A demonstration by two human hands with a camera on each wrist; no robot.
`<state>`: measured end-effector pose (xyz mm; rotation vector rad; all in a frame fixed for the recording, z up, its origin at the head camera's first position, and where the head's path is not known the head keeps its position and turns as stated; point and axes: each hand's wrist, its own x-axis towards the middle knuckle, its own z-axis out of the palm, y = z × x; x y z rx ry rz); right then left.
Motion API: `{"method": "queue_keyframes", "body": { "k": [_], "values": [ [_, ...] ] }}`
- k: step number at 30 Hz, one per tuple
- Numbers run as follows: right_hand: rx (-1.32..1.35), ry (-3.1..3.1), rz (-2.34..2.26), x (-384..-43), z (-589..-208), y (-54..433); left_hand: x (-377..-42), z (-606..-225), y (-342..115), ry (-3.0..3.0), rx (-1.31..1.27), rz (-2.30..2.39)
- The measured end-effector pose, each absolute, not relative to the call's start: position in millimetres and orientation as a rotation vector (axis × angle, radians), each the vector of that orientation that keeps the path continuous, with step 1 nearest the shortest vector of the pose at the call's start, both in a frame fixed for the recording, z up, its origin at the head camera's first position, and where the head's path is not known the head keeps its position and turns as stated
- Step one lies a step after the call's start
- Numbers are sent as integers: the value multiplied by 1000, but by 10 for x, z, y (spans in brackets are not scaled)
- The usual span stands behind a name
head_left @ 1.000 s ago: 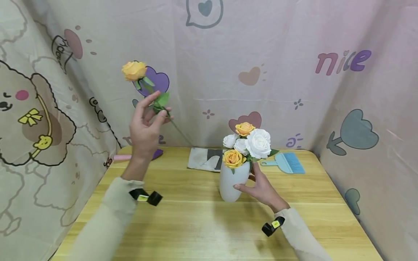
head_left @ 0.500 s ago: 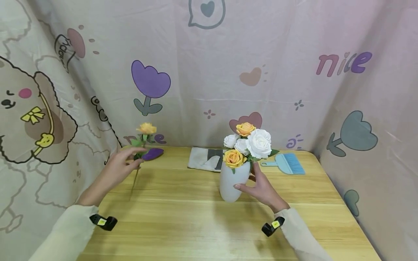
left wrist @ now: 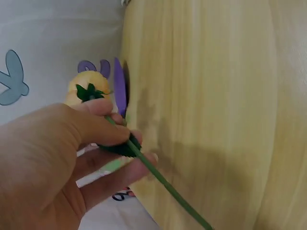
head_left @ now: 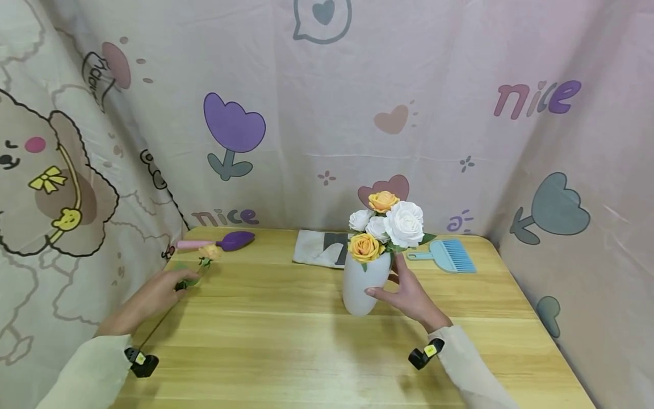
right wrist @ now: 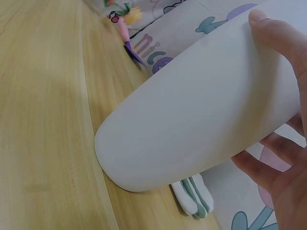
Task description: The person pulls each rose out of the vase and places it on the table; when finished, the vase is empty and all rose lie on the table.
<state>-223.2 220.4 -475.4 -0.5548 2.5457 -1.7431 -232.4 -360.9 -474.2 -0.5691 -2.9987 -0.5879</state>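
On the left of the head view, my left hand (head_left: 155, 295) pinches the green stem of a yellow rose (head_left: 209, 251) low over the table. In the left wrist view, thumb and fingers close on the stem (left wrist: 165, 182) just below the bloom. My right hand (head_left: 413, 298) grips the side of a white vase (head_left: 360, 292), thumb in front and fingers behind. White roses (head_left: 405, 225) and yellow roses (head_left: 365, 248) stand in the vase. Only its smooth lower body (right wrist: 192, 115) shows in the right wrist view.
A trowel (head_left: 236, 241) with a purple blade and pink handle lies at the table's back left. Behind the vase is a folded grey and white cloth (head_left: 313, 247). A blue dustpan-like brush (head_left: 452, 255) lies to the right. A printed curtain (head_left: 317, 113) borders the wooden table (head_left: 286, 352).
My left hand has come down and to the left with the yellow rose, from high before the curtain to low over the table's left side. The right hand and vase stay put.
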Motion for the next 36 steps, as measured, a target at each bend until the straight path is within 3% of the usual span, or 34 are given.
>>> {"method": "queue_keyframes", "body": {
  "k": [13,20,30,36],
  "values": [
    [-540,2549,-1728,-2243,-4754,2190,-2236,-4933,-3837,-3108,-399,-470],
    [-548,2547,-1735,-2246,-4764,2200,-2210,-4777,-3758,-3097,-314,-437],
    [-560,2541,-1737,-2235,-4767,2205,-2340,-4331,-2947,-2817,-520,-611],
    [-572,2537,-1749,-2227,-4762,2200,-2426,-4049,-2260,-2653,-791,-924]
  ]
}}
